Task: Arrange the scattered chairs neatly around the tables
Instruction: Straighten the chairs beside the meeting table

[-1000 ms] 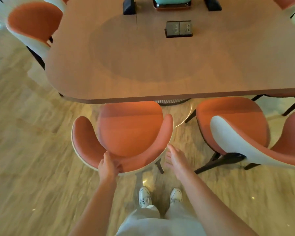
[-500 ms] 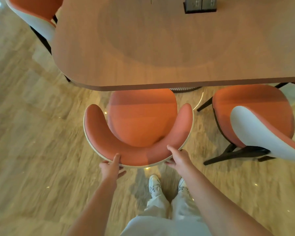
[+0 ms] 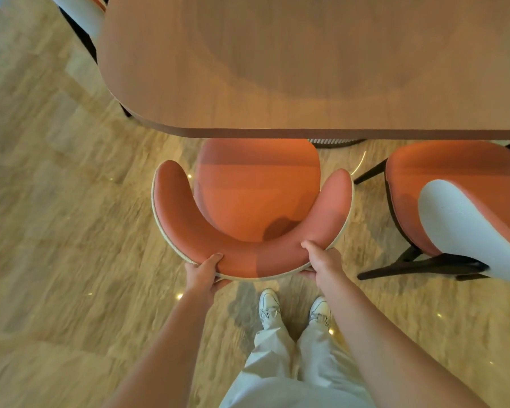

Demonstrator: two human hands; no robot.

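Both hands clasp the curved backrest low in the frame's centre: left hand (image 3: pixel 202 270) and right hand (image 3: pixel 321 260), thumbs on top. Chair (image 3: pixel 256 201) points straight up-frame, its seat front just under the table (image 3: pixel 306 83) edge, squarely ahead.

A: What is lying underfoot here?
B: A glossy floor (image 3: pixel 56 231) in pale wood-grain tones is spreading across the whole view, and small bright glints of light are showing on it in several spots.
A: And standing on it?
B: Two white sneakers (image 3: pixel 269 307) are pointing toward the top of the view, side by side, a little apart. Light-coloured trousers (image 3: pixel 292 375) are falling over their heels.
A: Anything else?
B: A ribbed, pale base (image 3: pixel 333 141) is peeking out in the shadow.
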